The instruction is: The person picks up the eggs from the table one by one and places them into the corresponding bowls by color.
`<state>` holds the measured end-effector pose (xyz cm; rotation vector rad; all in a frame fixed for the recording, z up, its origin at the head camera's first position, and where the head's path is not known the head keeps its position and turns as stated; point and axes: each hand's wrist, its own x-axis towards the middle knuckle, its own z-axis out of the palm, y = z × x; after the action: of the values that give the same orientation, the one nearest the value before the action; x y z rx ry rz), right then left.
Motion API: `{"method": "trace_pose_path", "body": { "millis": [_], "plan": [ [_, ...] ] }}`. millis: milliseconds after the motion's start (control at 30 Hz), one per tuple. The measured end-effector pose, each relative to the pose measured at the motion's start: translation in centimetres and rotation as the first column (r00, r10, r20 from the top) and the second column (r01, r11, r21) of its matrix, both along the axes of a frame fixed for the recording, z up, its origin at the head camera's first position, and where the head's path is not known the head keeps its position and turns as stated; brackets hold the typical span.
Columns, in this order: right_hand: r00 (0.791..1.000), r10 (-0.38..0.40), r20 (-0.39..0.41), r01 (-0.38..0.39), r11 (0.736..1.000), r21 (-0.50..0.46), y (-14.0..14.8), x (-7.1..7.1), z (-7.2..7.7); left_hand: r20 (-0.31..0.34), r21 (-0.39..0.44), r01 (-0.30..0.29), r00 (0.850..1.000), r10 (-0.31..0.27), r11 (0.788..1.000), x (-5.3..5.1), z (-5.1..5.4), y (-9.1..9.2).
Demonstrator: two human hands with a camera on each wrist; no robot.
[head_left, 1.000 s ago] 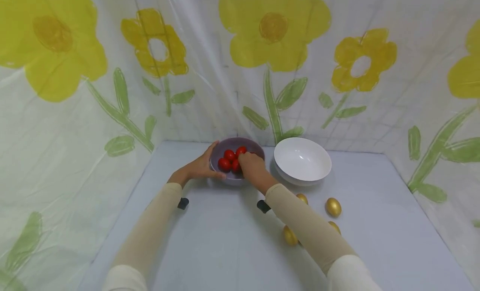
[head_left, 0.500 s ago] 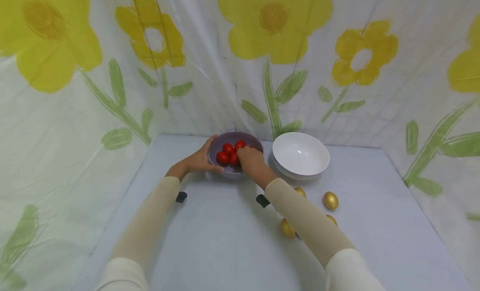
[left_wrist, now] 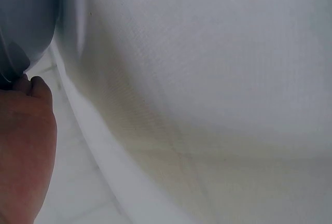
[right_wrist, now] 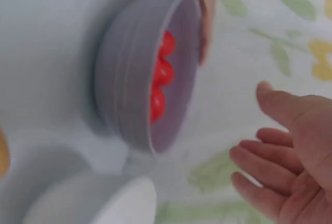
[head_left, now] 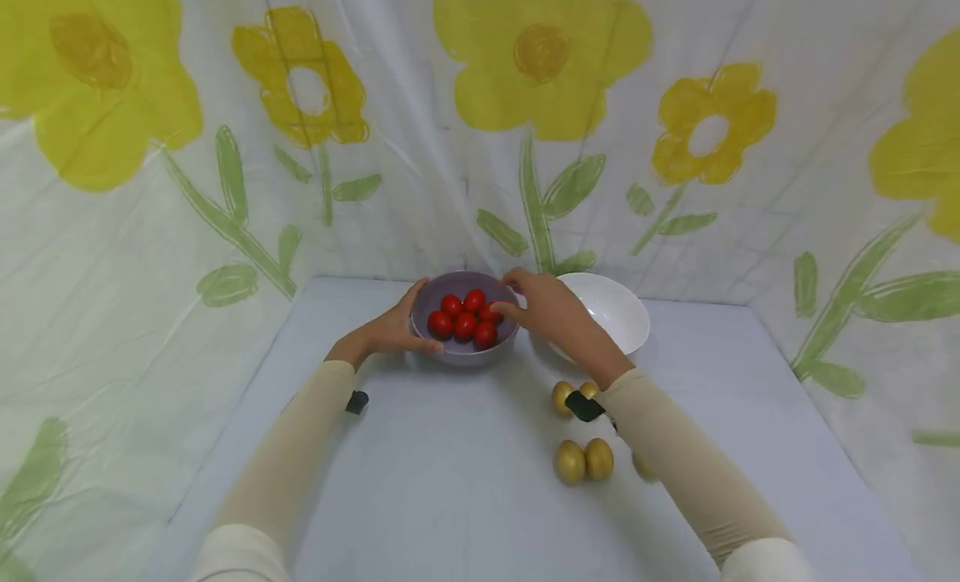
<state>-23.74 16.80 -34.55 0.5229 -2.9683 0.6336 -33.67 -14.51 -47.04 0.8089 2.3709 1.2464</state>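
Note:
My left hand (head_left: pixel 392 326) grips the purple bowl (head_left: pixel 457 358) at its left side, thumb at the near side and fingers toward the back. Only part of this hand (left_wrist: pixel 26 141) shows in the left wrist view, beside the bowl's wall. Several shiny red eggs (head_left: pixel 465 325) lie together inside the bowl. Over the bowl's right rim hovers my right hand (head_left: pixel 558 313), its fingers spread and holding nothing. The right wrist view shows that hand (right_wrist: pixel 295 156) with thumb and fingers apart, away from the red eggs (right_wrist: pixel 163 72).
A white bowl (head_left: pixel 626 315) stands to the right of the purple one, partly behind my right hand. Several golden eggs (head_left: pixel 570 462) lie on the table (head_left: pixel 420 482) near my right forearm, which partly covers some. A flower-printed curtain (head_left: pixel 420 190) hangs behind the bowls.
My right hand has risen from among the red eggs and moved right, its fingers now apart. More red eggs show in the bowl. The left hand stays on the bowl.

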Motion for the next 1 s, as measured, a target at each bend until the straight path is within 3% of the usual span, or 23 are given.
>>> {"method": "trace_pose_path", "body": {
  "millis": [267, 500, 667, 1000],
  "plan": [
    [1.0, -0.01, -0.007, 0.009, 0.995, -0.1, 5.9, 1.3, 1.7, 0.001, -0.012, 0.001, 1.0, -0.001, 1.0, -0.1, -0.2, -0.3],
    [0.995, 0.01, 0.104, -0.001, 0.997, -0.082, 11.4, 1.4, 1.6, -0.003, -0.016, 0.007, 1.0, -0.007, 1.0, -0.2, -0.3, -0.2],
    [0.98, 0.053, 0.192, -0.036, 0.995, -0.091, 15.3, 1.0, 0.8, -0.01, -0.021, 0.0, 1.0, 0.0, 1.0, -0.3, -0.2, -0.1],
    [0.948, 0.046, 0.316, -0.033, 0.998, -0.047, 21.4, 1.0, -2.8, -0.003, -0.03, -0.01, 1.0, 0.01, 1.0, -0.2, 0.0, 0.0]
  ]
}}
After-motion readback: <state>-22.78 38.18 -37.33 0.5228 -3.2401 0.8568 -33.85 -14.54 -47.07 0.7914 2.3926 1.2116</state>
